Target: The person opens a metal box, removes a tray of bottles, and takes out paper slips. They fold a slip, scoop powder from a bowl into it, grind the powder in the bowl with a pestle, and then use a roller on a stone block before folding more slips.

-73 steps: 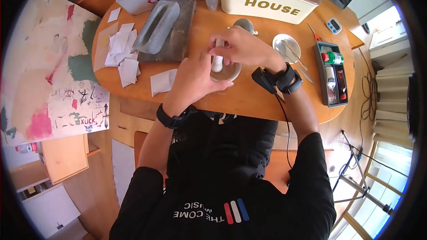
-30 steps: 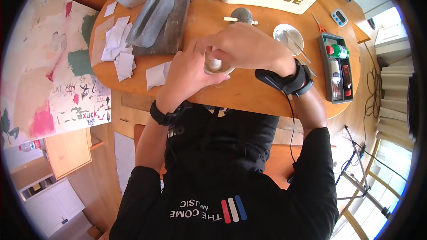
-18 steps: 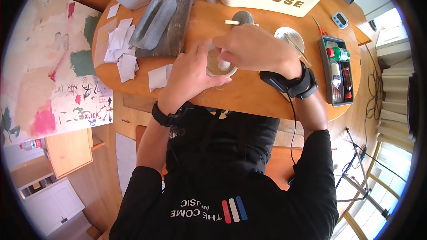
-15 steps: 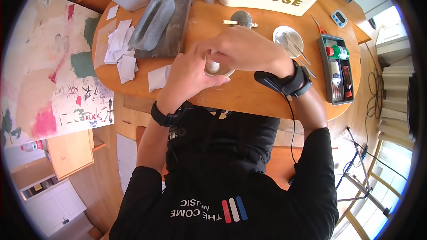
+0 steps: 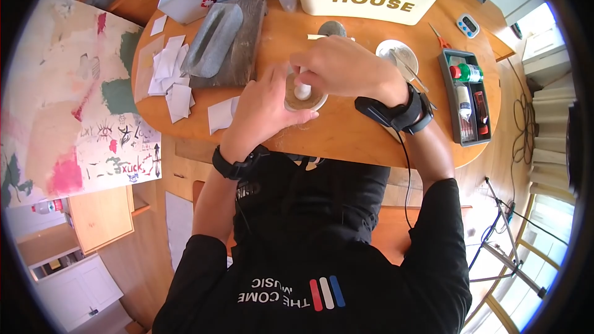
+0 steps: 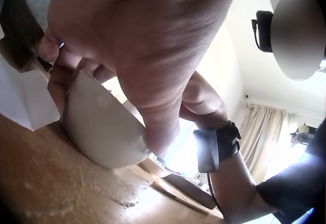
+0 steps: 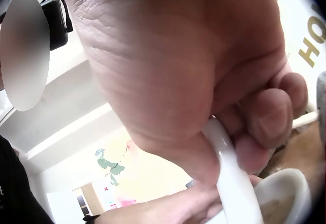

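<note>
A white mortar (image 6: 102, 127) with brownish powder inside stands on the wooden table, slightly tilted in the left wrist view. My left hand (image 5: 263, 102) holds its rim, thumb on the near side and fingers round the far side. Curled round a white pestle (image 7: 237, 191) is my right hand (image 5: 346, 69), palm over the mortar. The pestle's rounded end (image 5: 302, 92) is down in the powder, and its upper part is hidden by my fingers. Close beyond my right hand lies a round grey dish (image 5: 331, 28) with a pale stick across it.
A white bowl (image 5: 383, 49) with metal tools stands to the right, before a grey tray (image 5: 451, 102) of bottles. Paper slips (image 5: 167, 65) and a grey stone trough (image 5: 213, 40) on a dark board lie left. The HOUSE box (image 5: 315, 6) stands behind; loose powder (image 6: 125, 202) dusts the table.
The pestle's end has circled inside the mortar, sitting at the right side 0.6 s ago and more to the left now. Both hands keep their hold, the right one shifting with the pestle.
</note>
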`<state>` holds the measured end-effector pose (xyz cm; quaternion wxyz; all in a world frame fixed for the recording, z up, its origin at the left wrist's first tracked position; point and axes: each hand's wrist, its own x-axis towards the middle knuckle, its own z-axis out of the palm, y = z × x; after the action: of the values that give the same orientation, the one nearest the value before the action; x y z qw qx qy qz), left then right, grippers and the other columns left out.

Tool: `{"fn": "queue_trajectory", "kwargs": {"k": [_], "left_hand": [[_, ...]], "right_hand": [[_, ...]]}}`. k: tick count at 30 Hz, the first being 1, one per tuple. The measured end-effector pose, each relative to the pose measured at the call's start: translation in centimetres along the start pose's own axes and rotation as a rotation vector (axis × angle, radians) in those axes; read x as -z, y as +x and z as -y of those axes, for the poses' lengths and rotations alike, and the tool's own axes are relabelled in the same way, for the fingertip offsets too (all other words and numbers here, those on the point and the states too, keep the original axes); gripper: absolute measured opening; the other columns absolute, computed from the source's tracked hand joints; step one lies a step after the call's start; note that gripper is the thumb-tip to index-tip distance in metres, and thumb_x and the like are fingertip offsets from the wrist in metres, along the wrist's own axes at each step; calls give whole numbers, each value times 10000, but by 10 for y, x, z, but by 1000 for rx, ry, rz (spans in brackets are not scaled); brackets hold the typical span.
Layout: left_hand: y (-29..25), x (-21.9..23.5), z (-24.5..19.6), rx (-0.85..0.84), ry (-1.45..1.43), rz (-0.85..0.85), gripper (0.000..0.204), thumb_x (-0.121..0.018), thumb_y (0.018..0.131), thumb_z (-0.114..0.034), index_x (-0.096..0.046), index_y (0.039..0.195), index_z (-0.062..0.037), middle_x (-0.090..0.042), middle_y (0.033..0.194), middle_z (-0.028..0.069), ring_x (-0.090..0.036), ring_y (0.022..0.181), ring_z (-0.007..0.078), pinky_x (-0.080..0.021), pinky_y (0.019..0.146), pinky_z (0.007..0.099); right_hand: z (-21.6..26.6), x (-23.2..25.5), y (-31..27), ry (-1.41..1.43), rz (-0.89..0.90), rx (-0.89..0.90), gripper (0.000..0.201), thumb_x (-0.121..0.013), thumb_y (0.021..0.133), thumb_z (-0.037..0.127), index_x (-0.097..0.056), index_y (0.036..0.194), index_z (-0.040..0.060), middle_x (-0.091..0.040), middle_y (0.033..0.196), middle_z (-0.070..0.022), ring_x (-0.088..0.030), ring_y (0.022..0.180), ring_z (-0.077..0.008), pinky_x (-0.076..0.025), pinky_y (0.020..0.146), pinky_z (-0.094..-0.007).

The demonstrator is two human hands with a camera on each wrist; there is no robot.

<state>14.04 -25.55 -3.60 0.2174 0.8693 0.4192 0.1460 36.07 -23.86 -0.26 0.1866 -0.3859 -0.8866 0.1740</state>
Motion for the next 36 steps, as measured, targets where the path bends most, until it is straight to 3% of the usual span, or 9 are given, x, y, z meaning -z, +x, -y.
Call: {"fn": "queue_trajectory", "kwargs": {"k": [6,9,12,18,21,25,28,31,36], "left_hand": [[1,3,-3,-19,8,-26,860,-914,732,-390,-479,1398,-63,-628,1268,191,-669,1075,435,-553,883,510],[1,0,1,-24,37,-21,881,-907,730,-452,-484,1391,-51,-637,1257,185,-674,1056,406,-532,849,503],[3,-5,5,-47,66,-24,890,-906,724,-481,-492,1381,-46,-650,1240,181,-679,1044,392,-524,830,499],[26,-2,-3,-61,19,-24,781,-893,755,-427,-540,1337,-43,-652,1248,193,-672,1067,420,-546,886,503],[37,2,-9,-80,1,-21,792,-892,757,-431,-538,1346,-39,-666,1247,198,-673,1072,422,-549,884,497],[47,1,-7,-99,84,15,822,-899,743,-442,-542,1357,-28,-688,1173,183,-681,1042,387,-552,883,469],[49,7,-14,-80,9,63,838,-896,744,-451,-534,1358,-12,-679,1186,201,-679,1049,392,-553,877,472],[46,0,-6,-160,40,-19,835,-893,745,-456,-532,1344,-1,-668,1193,212,-678,1043,401,-554,877,473],[47,0,-6,-100,17,17,850,-909,741,-424,-510,1373,-20,-667,1245,230,-665,1086,439,-540,910,490]], "right_hand": [[-3,8,-3,-150,-49,-62,106,-666,905,149,-691,927,49,-683,728,-166,-673,743,-393,-514,682,-492],[0,12,-5,21,87,-86,107,-669,904,154,-691,917,50,-685,730,-166,-674,746,-391,-515,683,-490],[4,7,-1,120,49,-12,110,-668,904,158,-700,922,54,-692,742,-163,-682,762,-384,-522,694,-485],[-8,2,1,-256,-97,-143,133,-660,910,165,-716,958,54,-719,777,-139,-694,774,-368,-535,715,-479],[-15,16,-8,-242,-44,-201,130,-650,907,155,-718,953,54,-725,782,-136,-694,769,-369,-535,711,-474],[-20,21,-8,-41,34,-129,140,-615,912,135,-728,953,64,-732,798,-138,-695,773,-366,-541,719,-465],[-23,2,0,-66,-133,-85,142,-620,909,145,-730,941,60,-727,792,-141,-693,766,-366,-543,718,-460],[-22,12,2,-236,-29,-220,199,-628,901,159,-769,999,58,-720,841,-183,-706,850,-382,-564,768,-483],[-14,29,-8,-128,54,-214,187,-653,904,190,-766,952,49,-710,796,-176,-707,827,-379,-566,752,-484]]}}
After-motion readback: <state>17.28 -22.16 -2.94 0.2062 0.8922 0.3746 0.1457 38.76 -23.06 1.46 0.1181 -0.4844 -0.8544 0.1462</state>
